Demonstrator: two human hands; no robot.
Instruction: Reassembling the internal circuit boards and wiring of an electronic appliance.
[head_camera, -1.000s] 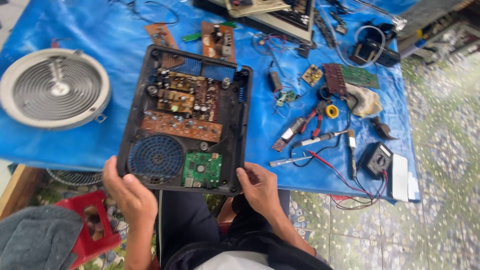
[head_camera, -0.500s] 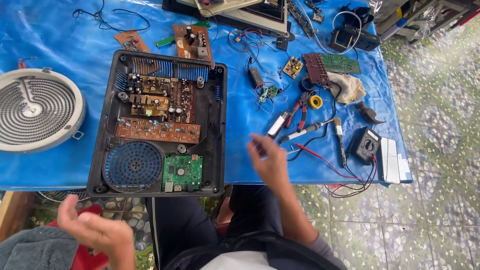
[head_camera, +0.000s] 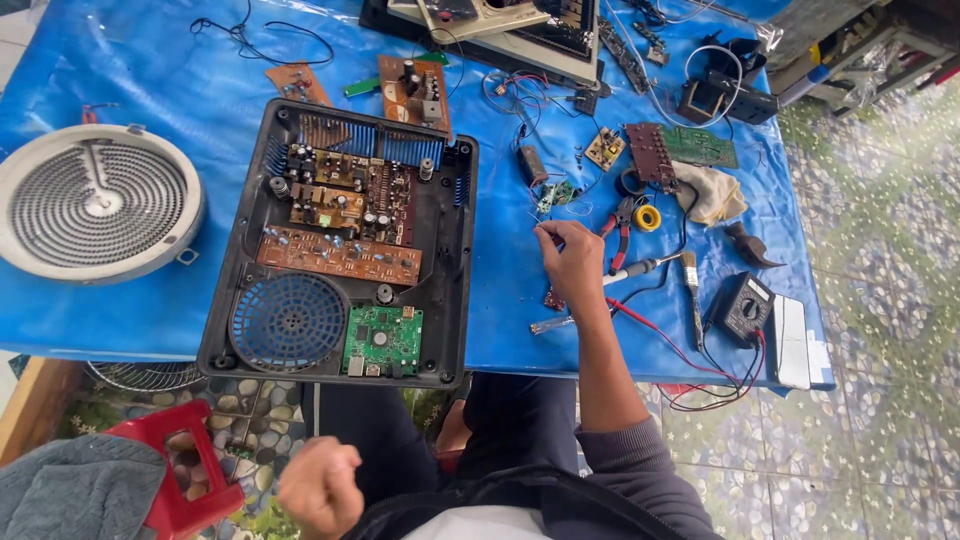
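My right hand (head_camera: 572, 262) rests on the blue sheet (head_camera: 150, 70) just right of the open black appliance base (head_camera: 461, 262). Its fingertips are pinched together on the sheet; I cannot tell whether they hold anything small. A metal probe (head_camera: 548, 325) and a small dark red part (head_camera: 553, 298) lie under the wrist. Red-handled pliers (head_camera: 621, 226) and a soldering iron (head_camera: 640, 269) lie right beside the hand. My left hand (head_camera: 320, 488) is a closed fist below the table edge, holding nothing. The base holds brown circuit boards (head_camera: 338, 256), a green board (head_camera: 383, 340) and a round fan grille (head_camera: 288, 322).
A round heating coil disc (head_camera: 95, 205) lies at the left. At the right are a yellow tape roll (head_camera: 647, 217), a black multimeter (head_camera: 742, 308) with red and black leads, and a brush (head_camera: 691, 290). Loose boards (head_camera: 415, 90) lie at the back. A red stool (head_camera: 185, 470) stands below.
Both hands let go of the base's front edge. My right hand moved right and came down on the sheet near the pliers; my left hand dropped below the table and closed.
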